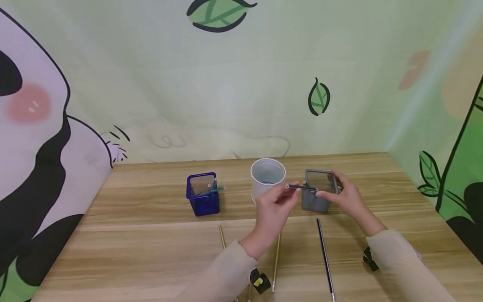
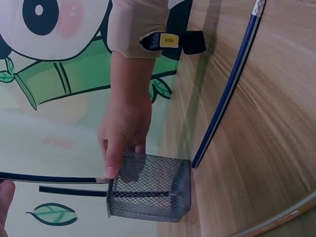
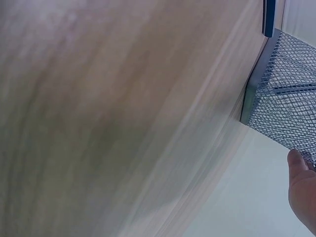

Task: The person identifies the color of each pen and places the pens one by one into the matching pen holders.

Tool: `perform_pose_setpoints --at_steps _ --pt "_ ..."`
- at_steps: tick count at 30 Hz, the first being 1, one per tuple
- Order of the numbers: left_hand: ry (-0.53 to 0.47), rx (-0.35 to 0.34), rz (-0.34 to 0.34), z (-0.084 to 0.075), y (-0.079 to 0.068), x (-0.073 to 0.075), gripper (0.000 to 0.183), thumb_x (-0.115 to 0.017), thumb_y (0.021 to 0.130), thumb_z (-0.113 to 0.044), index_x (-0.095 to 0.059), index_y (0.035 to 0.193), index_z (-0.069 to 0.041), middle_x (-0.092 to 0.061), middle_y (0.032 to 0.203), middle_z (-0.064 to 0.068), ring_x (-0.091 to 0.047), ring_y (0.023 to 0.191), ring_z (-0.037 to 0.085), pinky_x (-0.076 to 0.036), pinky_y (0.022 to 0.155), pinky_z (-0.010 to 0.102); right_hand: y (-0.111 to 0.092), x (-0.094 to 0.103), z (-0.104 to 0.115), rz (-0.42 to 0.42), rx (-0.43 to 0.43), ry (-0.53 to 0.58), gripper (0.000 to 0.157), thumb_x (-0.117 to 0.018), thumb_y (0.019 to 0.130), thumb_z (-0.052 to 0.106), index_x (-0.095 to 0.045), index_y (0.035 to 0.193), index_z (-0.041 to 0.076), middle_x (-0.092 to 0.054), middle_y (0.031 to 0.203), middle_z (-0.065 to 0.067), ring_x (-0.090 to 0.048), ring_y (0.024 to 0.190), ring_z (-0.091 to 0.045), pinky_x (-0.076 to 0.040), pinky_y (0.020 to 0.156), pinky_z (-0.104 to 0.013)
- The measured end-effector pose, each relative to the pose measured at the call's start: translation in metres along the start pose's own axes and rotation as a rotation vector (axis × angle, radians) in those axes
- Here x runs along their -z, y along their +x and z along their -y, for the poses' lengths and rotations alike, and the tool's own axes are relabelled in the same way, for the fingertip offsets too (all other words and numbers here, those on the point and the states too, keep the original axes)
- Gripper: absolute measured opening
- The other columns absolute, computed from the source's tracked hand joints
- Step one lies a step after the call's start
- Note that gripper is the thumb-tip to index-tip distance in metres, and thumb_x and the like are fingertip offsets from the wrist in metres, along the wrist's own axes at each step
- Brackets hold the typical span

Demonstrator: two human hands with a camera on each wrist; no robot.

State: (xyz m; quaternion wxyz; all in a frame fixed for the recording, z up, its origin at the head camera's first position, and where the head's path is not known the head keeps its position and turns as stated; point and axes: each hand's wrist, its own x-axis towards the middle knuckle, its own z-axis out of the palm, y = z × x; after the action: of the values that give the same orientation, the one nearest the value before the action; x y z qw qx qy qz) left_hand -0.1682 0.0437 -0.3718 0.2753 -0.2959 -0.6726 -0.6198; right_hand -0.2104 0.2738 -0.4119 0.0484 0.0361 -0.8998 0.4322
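My left hand point(image 1: 273, 209) pinches a dark pencil point(image 1: 302, 187) and holds it nearly level in front of the grey mesh pen holder point(image 1: 317, 203). The pencil's ferrule end lies at the holder's rim, close to my right thumb, as the left wrist view shows. With thumb and fingers at its right side, my right hand point(image 1: 350, 201) grips the mesh holder. A second dark pencil point(image 2: 71, 191) stands inside it, sticking out past the rim. In the right wrist view, part of the right hand point(image 3: 302, 190) touches the mesh; its other fingers are out of frame.
A white bucket point(image 1: 258, 191) stands left of the grey holder. Farther left is a blue mesh holder point(image 1: 205, 206) with several short greenish pencils. On the wooden table lie a dark blue pencil point(image 1: 325, 256) and gold pencils point(image 1: 277, 260), partly behind the left arm.
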Motion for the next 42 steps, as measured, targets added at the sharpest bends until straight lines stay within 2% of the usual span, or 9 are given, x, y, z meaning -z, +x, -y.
perform_pose_setpoints --at_steps 6,12,19,24,30,38,42 --pt "0.01 0.012 0.001 0.006 -0.001 -0.003 0.005 -0.067 0.08 0.009 -0.068 0.085 0.008 -0.071 0.09 0.021 -0.071 0.075 0.029 -0.055 0.07 0.018 0.0 0.0 -0.002 -0.008 0.001 -0.003 0.093 -0.076 0.081 0.028 -0.02 0.146 -0.01 -0.037 0.139 -0.037 -0.04 0.124 -0.053 -0.042 0.097 -0.059" --pt "0.01 0.045 0.003 0.011 -0.001 -0.006 0.01 -0.067 0.082 0.007 -0.068 0.092 0.008 -0.071 0.09 0.021 -0.07 0.077 0.029 -0.055 0.071 0.018 0.001 -0.001 -0.003 -0.007 0.008 0.0 0.093 -0.076 0.081 0.027 -0.02 0.146 -0.009 -0.038 0.139 -0.036 -0.039 0.125 -0.053 -0.04 0.098 -0.059" --pt "0.012 0.023 0.007 0.017 0.0 -0.012 0.008 -0.067 0.082 0.007 -0.068 0.09 0.008 -0.071 0.089 0.021 -0.07 0.075 0.029 -0.055 0.07 0.017 0.001 0.0 -0.003 -0.007 -0.004 0.02 0.093 -0.076 0.082 0.027 -0.019 0.146 -0.008 -0.037 0.14 -0.036 -0.038 0.125 -0.054 -0.04 0.099 -0.059" --pt "0.019 0.03 0.038 0.022 -0.002 -0.015 0.011 -0.067 0.082 0.007 -0.069 0.093 0.007 -0.071 0.09 0.02 -0.071 0.078 0.028 -0.054 0.071 0.016 0.001 0.0 -0.003 -0.009 0.015 0.026 0.091 -0.075 0.082 0.024 -0.02 0.146 -0.009 -0.038 0.138 -0.036 -0.04 0.124 -0.053 -0.042 0.097 -0.059" --pt "0.025 0.074 0.076 0.028 -0.003 -0.019 0.012 -0.067 0.083 0.005 -0.069 0.094 0.007 -0.071 0.091 0.02 -0.071 0.08 0.028 -0.054 0.072 0.014 0.0 0.001 -0.004 -0.008 0.016 0.033 0.091 -0.075 0.082 0.022 -0.02 0.145 -0.01 -0.038 0.139 -0.036 -0.04 0.125 -0.053 -0.04 0.099 -0.059" --pt "0.107 0.105 0.162 0.037 -0.001 -0.023 0.012 -0.067 0.084 0.002 -0.068 0.095 0.006 -0.072 0.093 0.018 -0.071 0.083 0.025 -0.052 0.072 0.011 0.0 0.0 -0.006 -0.014 0.009 0.027 0.091 -0.076 0.081 0.023 -0.02 0.146 -0.01 -0.037 0.14 -0.035 -0.037 0.128 -0.051 -0.037 0.102 -0.059" --pt "0.126 0.098 0.181 0.041 -0.001 -0.025 0.012 -0.068 0.084 0.002 -0.067 0.094 0.007 -0.071 0.092 0.019 -0.071 0.081 0.025 -0.052 0.07 0.011 0.0 -0.001 -0.006 -0.016 0.013 0.026 0.091 -0.076 0.081 0.024 -0.02 0.146 -0.01 -0.036 0.14 -0.036 -0.037 0.128 -0.051 -0.037 0.102 -0.06"
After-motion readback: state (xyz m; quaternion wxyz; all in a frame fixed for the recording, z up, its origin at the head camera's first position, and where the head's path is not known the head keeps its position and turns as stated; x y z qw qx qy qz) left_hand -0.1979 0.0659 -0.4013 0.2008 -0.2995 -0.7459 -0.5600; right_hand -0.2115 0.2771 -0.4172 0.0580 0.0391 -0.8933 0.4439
